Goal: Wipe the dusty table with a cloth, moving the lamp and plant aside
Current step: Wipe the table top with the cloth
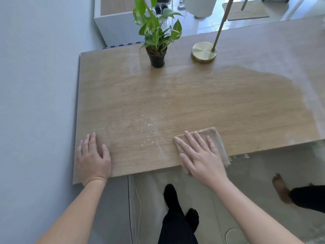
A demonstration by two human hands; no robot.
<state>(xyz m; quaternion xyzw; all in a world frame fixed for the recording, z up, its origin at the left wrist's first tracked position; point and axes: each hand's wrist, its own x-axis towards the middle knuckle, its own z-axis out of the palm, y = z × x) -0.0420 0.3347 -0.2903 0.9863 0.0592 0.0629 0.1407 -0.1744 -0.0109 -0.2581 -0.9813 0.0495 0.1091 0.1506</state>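
Observation:
A light wooden table (202, 95) fills the view, with pale dust along its far and right parts and a patch of white specks (146, 124) near the front. My right hand (198, 154) presses flat, fingers straight, on a folded beige cloth (215, 136) at the table's front edge. At the front left corner my left hand (93, 159) rests flat on the wood. A potted green plant (156, 55) in a black pot stands at the back. To its right is the lamp (204, 52), with a round brass base and a slanted brass pole.
A grey wall (35, 103) runs along the table's left side. Beyond the far edge stands a white cabinet (114, 23), and shoes and a woven mat (248, 11) lie on the tiled floor. My dark-clad legs (175, 217) and another person's foot (281, 187) are below the front edge.

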